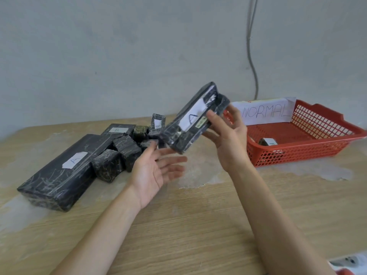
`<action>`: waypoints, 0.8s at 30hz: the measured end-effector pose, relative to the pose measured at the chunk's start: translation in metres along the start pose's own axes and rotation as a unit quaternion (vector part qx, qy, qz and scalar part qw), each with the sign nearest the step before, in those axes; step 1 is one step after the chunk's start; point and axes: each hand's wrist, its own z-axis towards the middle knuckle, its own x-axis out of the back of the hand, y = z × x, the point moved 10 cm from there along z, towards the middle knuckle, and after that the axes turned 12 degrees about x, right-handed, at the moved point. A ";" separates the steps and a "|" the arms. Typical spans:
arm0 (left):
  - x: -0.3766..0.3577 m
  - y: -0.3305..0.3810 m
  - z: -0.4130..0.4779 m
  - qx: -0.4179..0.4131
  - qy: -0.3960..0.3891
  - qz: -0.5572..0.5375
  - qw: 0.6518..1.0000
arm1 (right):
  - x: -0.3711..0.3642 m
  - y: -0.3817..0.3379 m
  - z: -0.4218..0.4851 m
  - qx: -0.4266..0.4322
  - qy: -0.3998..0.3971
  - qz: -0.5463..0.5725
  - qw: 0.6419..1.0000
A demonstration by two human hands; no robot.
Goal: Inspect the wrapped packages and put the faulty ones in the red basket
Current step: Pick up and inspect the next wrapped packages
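A wooden worktop (pixel 198 225) meets a grey wall (pixel 119 46) with a hanging cable (pixel 251 56). At left lies a pile (pixel 57 175) of black wrapped packages. The left hand (pixel 156 171) is open, palm up, just below a tilted package (pixel 190 120) marked A, which the right hand (pixel 228 135) grips in the air. Rightward, the red basket (pixel 297 153), with a paper sign (pixel 266 112), holds one small package (pixel 268 142).

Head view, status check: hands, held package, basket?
Right hand grips A-labelled package, lifted, tilted. Left hand open, palm up below it. Red basket at right, one small package inside.

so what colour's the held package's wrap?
The held package is black with pale marbled streaks; head view.
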 end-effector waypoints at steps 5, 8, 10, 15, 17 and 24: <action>-0.064 0.044 0.018 -0.083 -0.033 0.166 0.982 | 0.032 -0.035 0.018 -0.005 0.002 -0.079 0.997; -0.112 0.063 0.038 -0.126 -0.002 0.250 0.960 | 0.051 -0.062 0.030 0.005 0.016 -0.135 0.991; -0.142 0.071 0.054 -0.184 0.032 0.289 0.939 | 0.071 -0.085 0.041 0.011 0.042 -0.194 0.980; -0.216 0.052 0.094 -0.212 -0.027 0.364 0.907 | 0.130 -0.136 0.081 0.039 0.062 -0.325 0.943; -0.221 0.043 0.114 -0.211 -0.008 0.367 0.906 | 0.161 -0.153 0.100 0.051 0.105 -0.345 0.931; -0.174 0.006 0.160 -0.174 0.142 0.432 0.874 | 0.236 -0.145 0.178 -0.017 0.036 -0.533 0.845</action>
